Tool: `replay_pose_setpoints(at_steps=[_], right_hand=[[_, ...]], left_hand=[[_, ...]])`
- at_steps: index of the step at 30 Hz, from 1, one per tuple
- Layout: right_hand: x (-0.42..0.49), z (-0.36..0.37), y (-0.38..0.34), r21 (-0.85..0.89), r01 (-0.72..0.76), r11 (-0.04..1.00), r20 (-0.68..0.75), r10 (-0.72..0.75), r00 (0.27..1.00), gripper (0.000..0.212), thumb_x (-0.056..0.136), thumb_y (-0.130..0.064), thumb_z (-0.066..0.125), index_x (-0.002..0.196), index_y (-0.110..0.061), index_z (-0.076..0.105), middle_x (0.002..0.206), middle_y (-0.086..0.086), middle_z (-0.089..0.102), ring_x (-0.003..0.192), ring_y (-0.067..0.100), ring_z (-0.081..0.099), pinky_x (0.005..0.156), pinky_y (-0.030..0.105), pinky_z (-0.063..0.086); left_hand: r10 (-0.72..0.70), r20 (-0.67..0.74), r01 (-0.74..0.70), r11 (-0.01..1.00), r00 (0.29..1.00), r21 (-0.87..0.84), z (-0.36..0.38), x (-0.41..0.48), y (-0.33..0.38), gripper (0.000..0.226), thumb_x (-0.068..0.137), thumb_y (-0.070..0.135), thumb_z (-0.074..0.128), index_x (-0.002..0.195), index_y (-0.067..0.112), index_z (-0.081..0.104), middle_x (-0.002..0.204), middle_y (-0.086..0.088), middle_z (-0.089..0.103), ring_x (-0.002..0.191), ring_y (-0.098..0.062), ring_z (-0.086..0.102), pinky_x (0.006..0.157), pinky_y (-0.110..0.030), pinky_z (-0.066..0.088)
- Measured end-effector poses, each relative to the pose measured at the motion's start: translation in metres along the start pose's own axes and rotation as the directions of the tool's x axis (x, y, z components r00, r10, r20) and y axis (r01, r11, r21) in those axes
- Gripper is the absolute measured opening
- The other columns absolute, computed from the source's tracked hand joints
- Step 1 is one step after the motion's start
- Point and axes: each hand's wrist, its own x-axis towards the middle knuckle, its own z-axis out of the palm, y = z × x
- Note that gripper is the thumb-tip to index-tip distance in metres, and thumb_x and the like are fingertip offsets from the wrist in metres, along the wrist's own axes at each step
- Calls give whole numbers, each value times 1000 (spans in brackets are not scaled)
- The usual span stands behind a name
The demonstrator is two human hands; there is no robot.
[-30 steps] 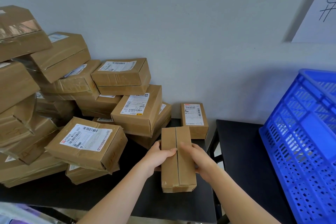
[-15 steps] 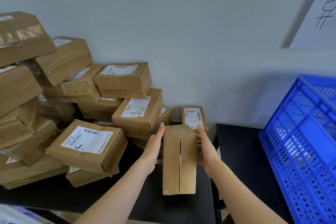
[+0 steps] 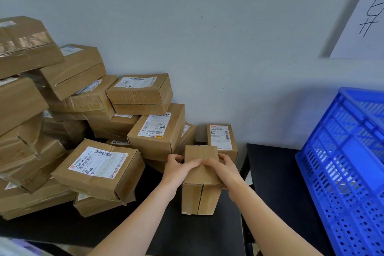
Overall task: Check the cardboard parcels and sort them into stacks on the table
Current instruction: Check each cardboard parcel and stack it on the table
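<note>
Grey wall [image 3: 207, 48] backs a black desk [image 3: 197, 237] heaped on its left with a leaning pile of taped cardboard parcels [image 3: 62, 131]. Near the desk's right edge, both hands hold one narrow unlabelled parcel [image 3: 207, 199], tilted up so its end face is toward the camera. The left hand [image 3: 178, 169] and right hand [image 3: 223, 169] clasp its upper part from either side, thumbs on the top face and fingers [image 3: 175, 158] curled round its edges. Its lower end seems to touch the desk, though I cannot be sure.

Risks, as I judge them:
- The flap seam on the near end face gapes slightly, so hard squeezing or tipping might spring it open.
- Stood on end, the parcel is tall and narrow and would likely topple if let go.
- A gap runs between this desk and the second desk [image 3: 270, 172], just beside the parcel, and a careless set-down could drop it there.
- The big labelled parcel [image 3: 97, 170] overhangs the ones beneath it, so a nudge from the left forearm could start a slide.

A small labelled parcel [image 3: 221, 139] stands against the wall just behind the hands. All parcels are sealed, their contents hidden. The blue perforated crate [image 3: 342, 162] sits on the second desk, and only its outer wall shows, so what it holds cannot be told.
</note>
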Motion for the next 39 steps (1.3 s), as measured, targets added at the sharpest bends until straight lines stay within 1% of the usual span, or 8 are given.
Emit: replay_pose_setpoints(at_steps=[3, 5, 7, 17, 21, 27, 35, 39], right_hand=[[0, 2, 1, 2, -16, 1000, 22, 16, 1000, 67, 79, -39, 71, 136, -26, 37, 115, 1, 55, 100, 19, 57, 84, 36, 51], [1, 4, 1, -3, -26, 1000, 33, 26, 999, 68, 79, -39, 71, 137, -26, 36, 116, 2, 55, 100, 19, 57, 83, 35, 51], [2, 5, 1, -1, -35, 999, 38, 35, 999, 68, 80, -38, 71, 137, -25, 36, 115, 2, 55, 99, 19, 57, 80, 34, 51], [6, 7, 2, -2, -54, 999, 43, 54, 998, 67, 81, -37, 69, 137, -26, 34, 115, 2, 54, 99, 20, 56, 82, 37, 51], [7, 8, 0, -11, -68, 998, 42, 68, 997, 67, 81, -38, 68, 137, -27, 33, 109, 0, 53, 94, 18, 55, 69, 30, 47], [7, 8, 0, -17, -64, 998, 34, 65, 997, 65, 82, -38, 67, 136, -26, 33, 105, -2, 53, 92, 16, 55, 62, 27, 44], [1, 8, -1, -30, -44, 999, 30, 45, 999, 67, 83, -37, 67, 140, -25, 33, 114, 1, 53, 96, 18, 56, 68, 29, 46], [-2, 7, -3, -60, -27, 998, 19, 28, 999, 69, 83, -39, 68, 142, -22, 35, 122, 4, 54, 103, 20, 56, 80, 33, 48]], left_hand=[[-10, -1, 10, 1000, 1000, -17, -2, 1, -1, 68, 67, 44, 82, 117, 22, 40, 113, -4, 52, 98, -18, 57, 80, -35, 52], [-16, 9, 16, 998, 1000, -53, -4, 2, -1, 65, 69, 41, 81, 116, 23, 40, 108, -3, 53, 94, -16, 57, 70, -31, 50], [-21, 17, 22, 997, 1000, -71, -5, 3, -2, 63, 69, 40, 81, 114, 24, 40, 105, -1, 54, 92, -15, 57, 66, -29, 48], [-36, 33, 38, 998, 999, -59, -8, 7, -3, 60, 69, 40, 81, 110, 26, 40, 102, 0, 54, 89, -15, 57, 61, -27, 47], [-66, 49, 68, 996, 997, -50, -9, 8, -3, 62, 69, 42, 81, 111, 26, 39, 103, -1, 54, 90, -16, 57, 61, -29, 48], [-65, 54, 67, 997, 996, -33, -9, 11, -3, 61, 69, 42, 81, 111, 26, 40, 102, 0, 54, 88, -14, 57, 58, -27, 46], [-69, 35, 69, 998, 997, -9, -7, 7, -4, 64, 70, 47, 79, 115, 25, 38, 101, 2, 52, 87, -13, 56, 57, -26, 45], [-87, 69, 88, 996, 994, -8, -11, 2, -3, 67, 67, 54, 78, 114, 26, 39, 100, 4, 54, 86, -11, 56, 56, -26, 46]])
